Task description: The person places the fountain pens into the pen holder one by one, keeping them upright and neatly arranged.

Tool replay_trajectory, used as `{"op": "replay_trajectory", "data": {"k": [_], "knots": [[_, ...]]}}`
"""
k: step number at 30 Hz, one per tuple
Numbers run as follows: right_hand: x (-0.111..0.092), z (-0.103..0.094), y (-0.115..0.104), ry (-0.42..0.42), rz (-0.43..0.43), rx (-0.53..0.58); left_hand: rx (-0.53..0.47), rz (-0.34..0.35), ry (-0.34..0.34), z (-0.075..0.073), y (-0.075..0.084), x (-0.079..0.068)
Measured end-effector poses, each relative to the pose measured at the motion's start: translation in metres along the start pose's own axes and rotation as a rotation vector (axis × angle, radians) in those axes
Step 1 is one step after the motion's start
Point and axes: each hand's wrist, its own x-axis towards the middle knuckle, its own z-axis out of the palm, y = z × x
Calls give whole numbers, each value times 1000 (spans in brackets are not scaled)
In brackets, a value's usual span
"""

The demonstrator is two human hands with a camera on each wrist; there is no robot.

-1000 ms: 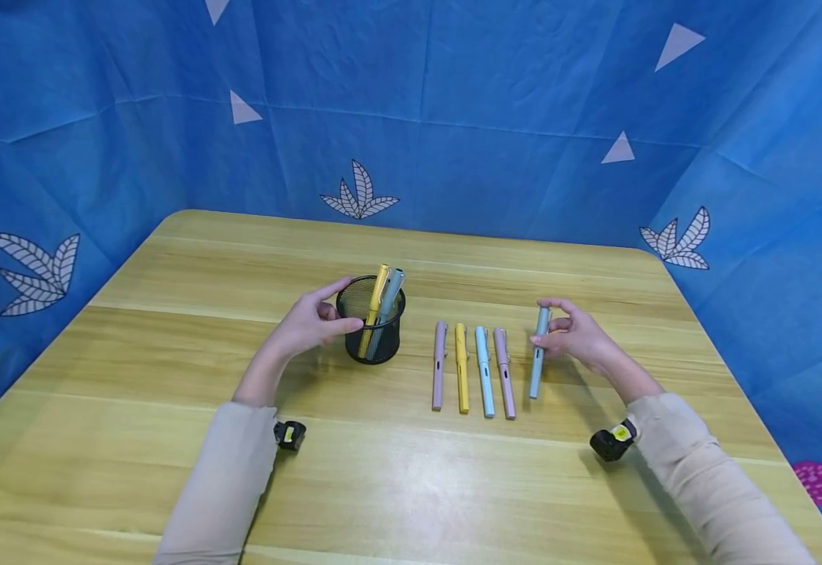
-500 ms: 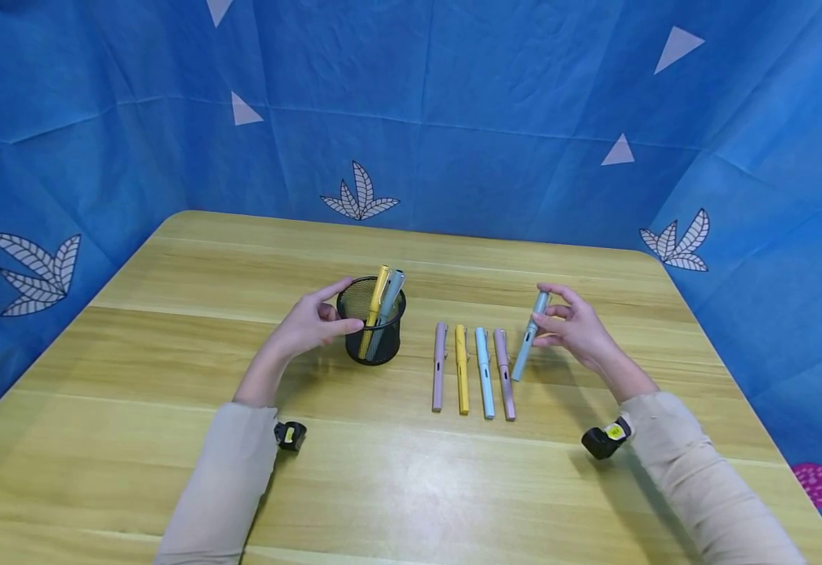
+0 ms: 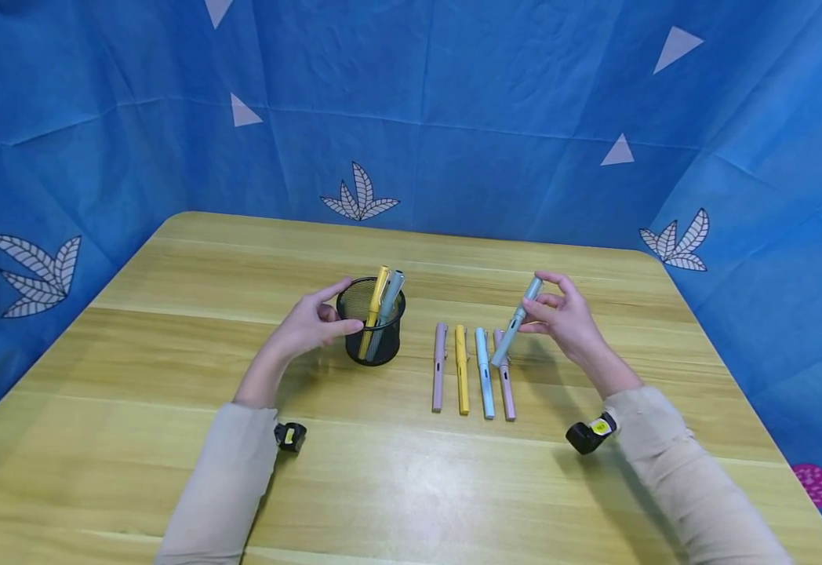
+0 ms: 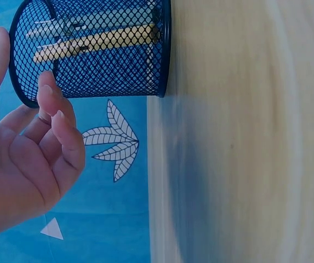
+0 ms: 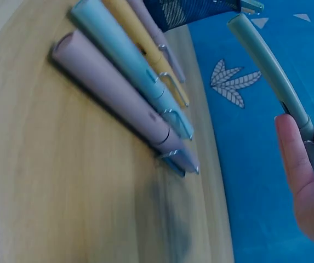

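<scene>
My left hand (image 3: 310,323) steadies a black mesh pen holder (image 3: 354,302), thumb and index finger spread around its rim. Inside lean a yellow pen (image 3: 377,298) and a grey-blue pen (image 3: 392,294); both show through the mesh in the left wrist view. My right hand (image 3: 568,320) pinches another capped grey-blue pen (image 3: 517,322) near its upper end. That pen slants above the row, its lower end overlapping the right-hand purple pen (image 3: 506,384) in the head view. In the right wrist view, this held pen (image 5: 272,68) points up and left from my fingers.
Left of that purple pen lie a light blue pen (image 3: 485,377), a yellow pen (image 3: 462,373) and another purple pen (image 3: 439,369), side by side on the wooden table (image 3: 397,471). A blue patterned cloth (image 3: 467,102) hangs behind the table.
My right hand has lifted the grey-blue pen off the table and carried it left and up, tilting it over the row's right end. The left hand and pen holder stay put.
</scene>
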Motion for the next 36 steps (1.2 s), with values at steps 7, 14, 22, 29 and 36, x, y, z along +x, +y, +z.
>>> {"op": "replay_trajectory", "data": {"k": [7,14,22,29,36], "knots": [[5,12,-5,37,-33,47,0,4,3,1,1,-1],[11,27,-10,90,-33,127,-1,5,2,0,-3,2],[21,44,-16,124,-51,182,-10,-4,15,-5,-25,16],[28,59,-26,144,-111,224,-3,48,24,-5,-20,20],[24,74,-22,141,-113,256,15,59,10,-2,-28,13]]}}
